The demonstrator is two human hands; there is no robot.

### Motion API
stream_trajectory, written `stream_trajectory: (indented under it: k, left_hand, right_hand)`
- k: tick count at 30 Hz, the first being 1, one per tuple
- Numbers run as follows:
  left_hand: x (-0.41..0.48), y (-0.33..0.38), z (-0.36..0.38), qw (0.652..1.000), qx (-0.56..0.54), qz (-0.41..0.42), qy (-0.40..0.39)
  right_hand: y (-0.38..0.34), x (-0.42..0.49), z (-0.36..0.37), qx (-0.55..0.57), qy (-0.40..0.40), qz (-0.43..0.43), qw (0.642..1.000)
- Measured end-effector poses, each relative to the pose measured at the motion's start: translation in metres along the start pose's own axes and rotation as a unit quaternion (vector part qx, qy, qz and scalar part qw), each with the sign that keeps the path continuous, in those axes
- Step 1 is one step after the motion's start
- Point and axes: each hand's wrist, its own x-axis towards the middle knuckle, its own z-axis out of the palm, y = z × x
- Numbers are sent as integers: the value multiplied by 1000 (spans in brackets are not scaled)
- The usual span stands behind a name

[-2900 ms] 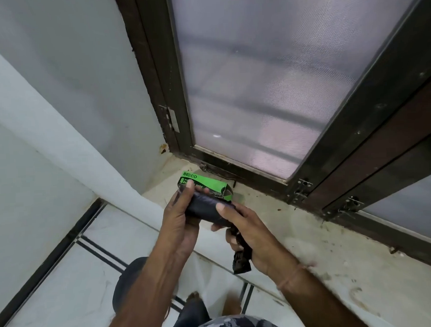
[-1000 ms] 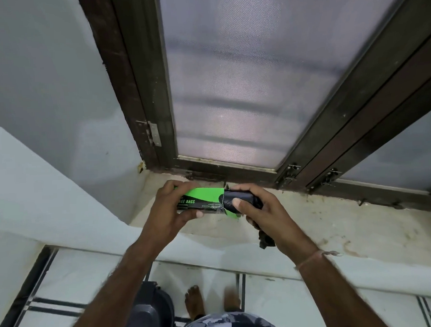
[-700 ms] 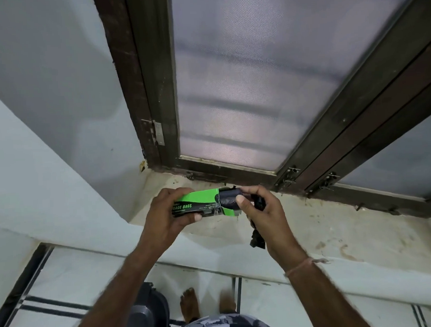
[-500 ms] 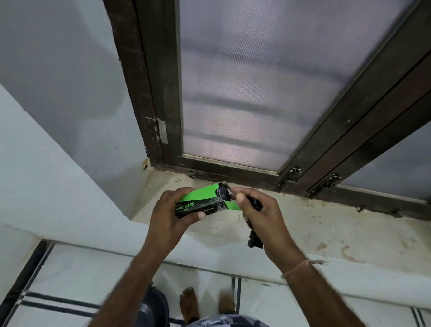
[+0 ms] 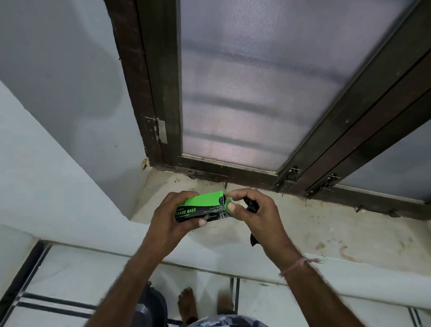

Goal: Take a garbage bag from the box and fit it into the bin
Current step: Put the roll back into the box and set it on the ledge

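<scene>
My left hand (image 5: 173,217) grips a green and black garbage bag box (image 5: 203,206) above the window ledge. My right hand (image 5: 255,212) presses its thumb and fingers on the green flap at the box's right end. A black folded garbage bag (image 5: 251,204) is tucked in that same right hand, and its tail shows below the palm. The dark bin (image 5: 149,314) stands on the floor beneath my left forearm, mostly hidden by the arm.
A stained stone ledge (image 5: 336,234) runs under a dark-framed window (image 5: 255,87) with mesh screen. White walls close in on the left. The tiled floor (image 5: 66,281) lies below, with my bare feet (image 5: 188,305) beside the bin.
The roll of bags went back into the box from the right end. My right thumb has moved onto the end flap, still keeping one black bag in the palm.
</scene>
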Motion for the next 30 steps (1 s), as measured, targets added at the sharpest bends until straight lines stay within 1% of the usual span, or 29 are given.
stream_trajectory:
  k: [3,4,6,8,9,10,12,14,16,19,25,28,30]
  left_hand:
    - [0,2,2,1000,-12,2,-8]
    - [0,2,2,1000,-17,1,-5]
    - [-1,1,-1,1000,-26,-6,4]
    - [-1,-1,-5,999,-34,-14,6]
    - [-1,-1,-7,999,-35,-15,3]
    - [-1,0,-8,999,-31,-13,2]
    - [-1,0,-11,1000,-20,-7,3]
    - [0,0,-14,1000,-12,-12,5]
    - [0,0,-14,1000,-8,-16,0]
    - [0,3,-15,1000,-6,-6,-9]
    - [1,8,-19,999,8,12,-33]
    - [2,10,-20,999,16,17,-46]
    - [1,11,-20,998,25,14,-53]
  right_hand:
    - [0,-1,5,-14,14,-16,1000]
    - [0,-1,4,-16,20,-8,1000]
    - [3,-1,-2,-29,30,43,998]
    - [4,0,-9,-24,12,123,992]
    - [4,0,-13,9,-10,152,988]
    - [4,-1,-16,48,-28,161,985]
    - [2,0,-21,97,-49,140,984]
    - [-1,1,-22,103,-78,109,986]
    - [-4,2,-21,68,-111,74,989]
    - [-7,4,-19,-16,-126,35,991]
    - [-22,12,-16,-82,-185,1,979]
    - [-28,16,-18,-95,-234,-1,968]
    - [-31,17,-18,-93,-243,6,966]
